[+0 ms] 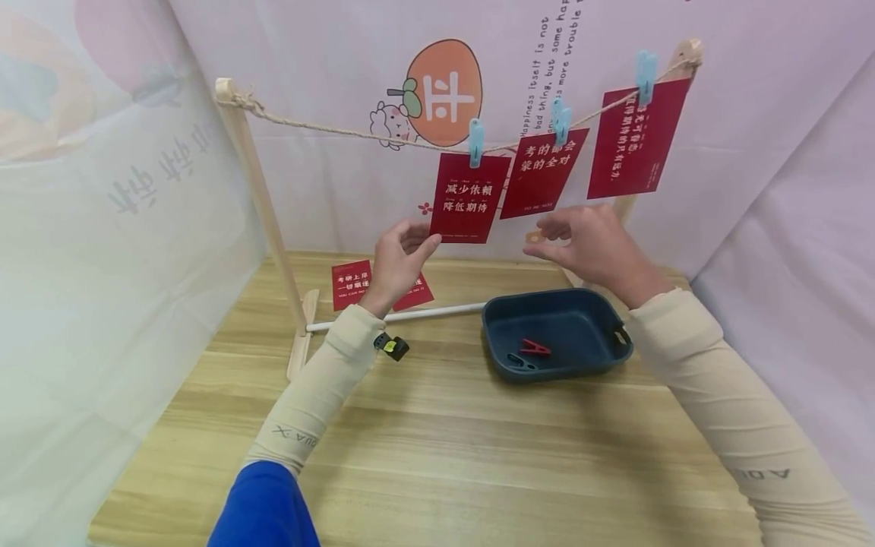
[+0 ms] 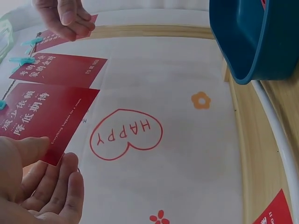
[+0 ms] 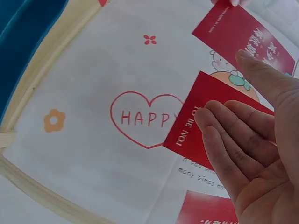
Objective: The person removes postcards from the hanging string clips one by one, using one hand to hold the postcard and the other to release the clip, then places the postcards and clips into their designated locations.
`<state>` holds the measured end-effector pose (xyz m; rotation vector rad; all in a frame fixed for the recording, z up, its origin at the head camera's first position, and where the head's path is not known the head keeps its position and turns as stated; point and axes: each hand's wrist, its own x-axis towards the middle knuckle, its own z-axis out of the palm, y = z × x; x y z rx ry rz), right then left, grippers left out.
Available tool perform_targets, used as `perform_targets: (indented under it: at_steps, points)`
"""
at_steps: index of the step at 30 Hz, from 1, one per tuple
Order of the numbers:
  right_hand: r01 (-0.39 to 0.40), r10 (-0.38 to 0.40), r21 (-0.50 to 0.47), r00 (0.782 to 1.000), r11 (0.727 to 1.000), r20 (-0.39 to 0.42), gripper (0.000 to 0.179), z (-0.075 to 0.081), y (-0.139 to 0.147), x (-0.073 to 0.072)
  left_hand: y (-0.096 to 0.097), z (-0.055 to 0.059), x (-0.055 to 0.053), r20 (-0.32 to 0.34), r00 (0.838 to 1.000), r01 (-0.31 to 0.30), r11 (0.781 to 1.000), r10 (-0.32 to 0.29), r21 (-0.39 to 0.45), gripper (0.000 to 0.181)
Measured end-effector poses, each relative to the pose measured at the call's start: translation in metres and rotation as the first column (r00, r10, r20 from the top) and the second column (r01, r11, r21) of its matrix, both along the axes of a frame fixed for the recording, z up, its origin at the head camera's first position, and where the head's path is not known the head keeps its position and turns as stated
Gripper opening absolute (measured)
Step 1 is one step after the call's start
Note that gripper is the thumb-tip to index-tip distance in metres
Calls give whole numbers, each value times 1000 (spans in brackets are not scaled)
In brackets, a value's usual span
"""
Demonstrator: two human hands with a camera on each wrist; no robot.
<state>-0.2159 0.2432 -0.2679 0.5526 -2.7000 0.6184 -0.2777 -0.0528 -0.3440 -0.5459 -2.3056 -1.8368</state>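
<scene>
Three red cards with white writing hang from a twine line [image 1: 342, 134] by light blue clothespins. At the leftmost hanging card [image 1: 468, 197], my left hand [image 1: 403, 262] pinches the lower left corner, thumb in front and fingers behind. A clothespin [image 1: 476, 143] grips that card's top edge. My right hand [image 1: 591, 239] is held in the air just below the middle card [image 1: 544, 175], its fingers loosely bent and nothing between them. In the right wrist view, the right hand's fingers [image 3: 238, 140] cover part of that card. The rightmost card [image 1: 636, 144] hangs near the right post.
A dark blue basin [image 1: 557, 300] on the wooden table [image 1: 444, 448] holds a red clothespin [image 1: 535, 347] and another dark one. Two red cards [image 1: 351, 284] lie behind my left wrist. A wooden post [image 1: 263, 197] and a white rod [image 1: 444, 310] belong to the frame.
</scene>
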Motion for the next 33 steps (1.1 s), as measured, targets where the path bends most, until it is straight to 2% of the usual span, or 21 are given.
perform_targets:
  at_steps: [11, 19, 33]
  points:
    - [-2, 2, 3, 1000, 1000, -21, 49, 17, -7, -1, 2, -1, -2, -45, 998, -34, 998, 36, 48, 29]
    - [6, -6, 10, 999, 1000, -36, 52, 33, -13, -1, 2, -1, 0, -71, 997, -32, 998, 36, 58, 27]
    - [-12, 11, -9, 996, 1000, -91, 49, 65, -31, -3, 4, -1, 1, -49, 998, -37, 996, 41, 79, 25]
